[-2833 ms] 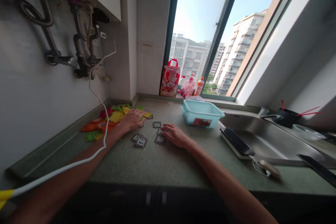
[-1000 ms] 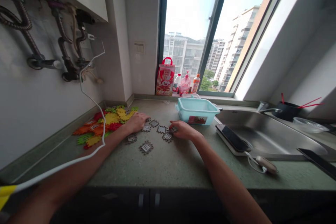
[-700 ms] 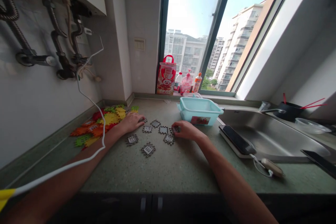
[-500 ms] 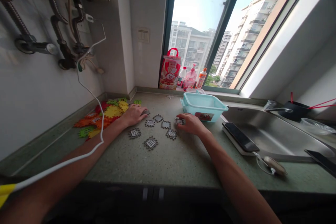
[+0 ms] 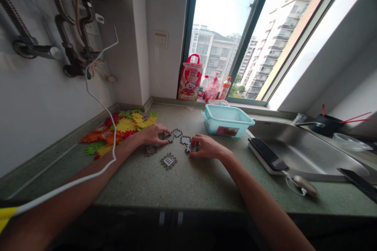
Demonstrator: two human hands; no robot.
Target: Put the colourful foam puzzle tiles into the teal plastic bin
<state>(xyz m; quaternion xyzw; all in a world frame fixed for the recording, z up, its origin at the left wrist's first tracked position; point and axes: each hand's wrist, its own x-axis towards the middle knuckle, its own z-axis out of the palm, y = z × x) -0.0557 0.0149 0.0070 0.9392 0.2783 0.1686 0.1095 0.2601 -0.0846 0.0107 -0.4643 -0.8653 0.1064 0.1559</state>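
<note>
Several grey notched pieces lie on the green speckled counter. My left hand curls over a grey piece, thumb and fingers at its edges. Just below that hand is a grey windowed piece, partly covered. My right hand has its fingers around a grey windowed piece at the right of the group. Between the hands lie two plain-centred pieces, one at the back and one nearer. Another windowed piece is nearest the front edge.
A colourful pile of pieces lies at the left by the wall. A light-blue basket, a phone and a sink are on the right. A white cable crosses above my left forearm.
My left hand has moved right and nearer onto a grey piece. My right hand has moved left and nearer, from one piece beside the basket to the windowed piece.
</note>
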